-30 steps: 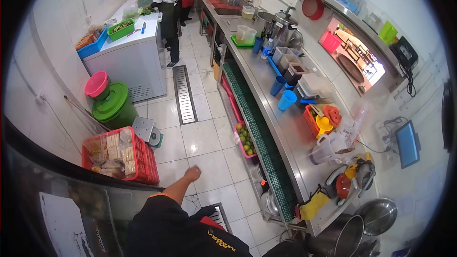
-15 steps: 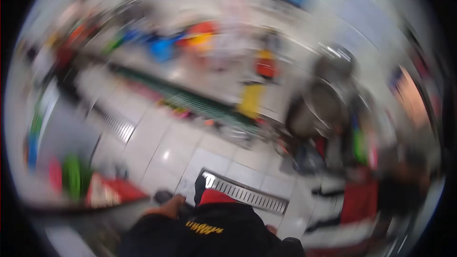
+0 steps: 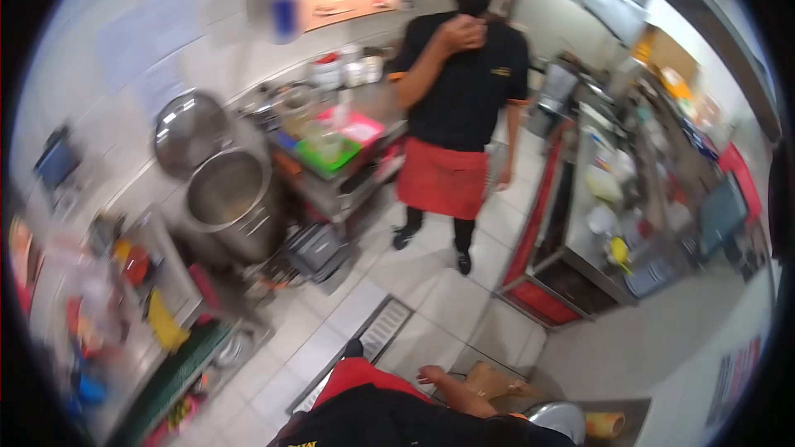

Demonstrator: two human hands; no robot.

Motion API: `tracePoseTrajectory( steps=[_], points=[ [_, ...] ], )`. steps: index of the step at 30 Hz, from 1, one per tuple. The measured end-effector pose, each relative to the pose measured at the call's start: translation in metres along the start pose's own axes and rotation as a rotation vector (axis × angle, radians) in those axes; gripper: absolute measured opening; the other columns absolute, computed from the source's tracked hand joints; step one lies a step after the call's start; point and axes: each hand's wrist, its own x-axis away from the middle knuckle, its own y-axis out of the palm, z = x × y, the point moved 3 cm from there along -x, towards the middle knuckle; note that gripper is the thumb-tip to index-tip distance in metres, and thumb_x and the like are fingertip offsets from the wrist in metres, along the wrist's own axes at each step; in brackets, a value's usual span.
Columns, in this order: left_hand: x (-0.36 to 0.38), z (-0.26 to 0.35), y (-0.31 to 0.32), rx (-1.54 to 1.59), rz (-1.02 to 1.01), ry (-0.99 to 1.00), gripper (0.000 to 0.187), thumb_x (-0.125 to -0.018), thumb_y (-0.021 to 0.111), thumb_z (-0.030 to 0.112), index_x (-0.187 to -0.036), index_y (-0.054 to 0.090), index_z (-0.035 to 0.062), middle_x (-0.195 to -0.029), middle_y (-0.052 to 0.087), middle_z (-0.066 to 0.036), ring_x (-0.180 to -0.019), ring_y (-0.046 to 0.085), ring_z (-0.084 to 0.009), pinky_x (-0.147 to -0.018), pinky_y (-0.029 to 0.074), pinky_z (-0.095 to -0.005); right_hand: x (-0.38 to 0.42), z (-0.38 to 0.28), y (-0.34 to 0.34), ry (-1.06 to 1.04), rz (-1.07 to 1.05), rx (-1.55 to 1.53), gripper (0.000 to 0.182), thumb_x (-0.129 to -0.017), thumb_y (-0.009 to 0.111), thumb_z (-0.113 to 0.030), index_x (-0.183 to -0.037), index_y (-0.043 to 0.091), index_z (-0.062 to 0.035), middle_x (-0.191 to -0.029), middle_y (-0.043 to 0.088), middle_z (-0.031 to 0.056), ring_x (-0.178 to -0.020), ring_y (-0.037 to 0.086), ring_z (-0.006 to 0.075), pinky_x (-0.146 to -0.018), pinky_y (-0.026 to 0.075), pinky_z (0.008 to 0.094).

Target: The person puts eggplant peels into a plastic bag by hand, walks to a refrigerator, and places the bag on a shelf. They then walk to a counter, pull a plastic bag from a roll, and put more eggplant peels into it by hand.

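My right hand hangs in front of my red apron, fingers loosely apart, with nothing visible in it. Close by on its right is a brown cardboard piece, partly behind my forearm. A round shiny metal thing and a yellow-orange roll lie farther right along the bottom edge. Below me, a slotted floor drain runs past my foot. My left hand is out of view.
A co-worker in black with a red apron stands ahead, one hand raised near the mask. To the left is a large steel pot beside a grey bin. A cluttered counter lines the right; another worktop is at lower left.
The view has swung to the right and steadied. The pot has shifted to the left side, and the co-worker is in full view. My left hand has left the picture; my right hand shows more.
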Motion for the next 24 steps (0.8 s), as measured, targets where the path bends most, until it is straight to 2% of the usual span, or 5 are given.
tracePoseTrajectory(
  steps=[2,5,14,16,24],
  points=[
    [-0.037,0.061,-0.031,-0.030,-0.036,0.057,0.036,-0.096,0.055,0.032,-0.112,0.067,0.0022,-0.099,0.069,-0.018,-0.100,0.069,-0.0332,-0.082,0.056,-0.0492,-0.001,-0.004,-0.008,-0.132,-0.090,0.301,0.047,-0.102,0.045,-0.042,-0.141,0.052,-0.0183,-0.142,0.060,0.0095,-0.118,0.066,0.0283,-0.105,0.036,0.0599],
    [-0.101,0.173,-0.077,-0.121,-0.088,0.147,0.037,-0.096,0.055,0.032,-0.113,0.067,0.0024,-0.100,0.068,-0.018,-0.102,0.068,-0.0334,-0.083,0.055,-0.0488,0.033,-0.046,-0.038,0.071,-0.005,-0.075,0.039,-0.098,0.055,-0.030,-0.134,0.058,-0.0175,-0.127,0.066,0.0083,-0.108,0.067,0.0228,-0.089,0.053,0.0500],
    [-0.229,0.467,-0.144,-0.306,-0.280,0.405,0.039,-0.095,0.057,0.034,-0.116,0.066,0.0029,-0.105,0.067,-0.018,-0.105,0.065,-0.0340,-0.087,0.053,-0.0478,0.056,-0.155,-0.276,-0.147,0.520,-0.642,0.033,-0.096,0.058,-0.029,-0.123,0.063,-0.0117,-0.103,0.069,0.0084,-0.085,0.068,0.0233,-0.067,0.053,0.0393],
    [-0.257,0.537,-0.152,-0.349,-0.331,0.448,0.039,-0.095,0.058,0.034,-0.117,0.065,0.0030,-0.106,0.066,-0.018,-0.106,0.065,-0.0341,-0.088,0.052,-0.0475,0.154,-0.238,-0.390,-0.772,0.942,-0.294,0.029,-0.095,0.062,-0.028,-0.115,0.068,-0.0077,-0.098,0.069,0.0077,-0.091,0.067,0.0207,-0.078,0.055,0.0378],
    [-0.321,0.762,-0.163,-0.414,-0.383,0.608,0.041,-0.094,0.060,0.036,-0.120,0.064,0.0035,-0.111,0.065,-0.018,-0.110,0.062,-0.0347,-0.092,0.050,-0.0466,0.621,-0.493,-0.569,-0.684,2.133,0.540,0.025,-0.094,0.057,-0.013,-0.114,0.071,-0.0040,-0.078,0.071,0.0097,-0.075,0.069,0.0171,-0.073,0.053,0.0347]
  ],
)
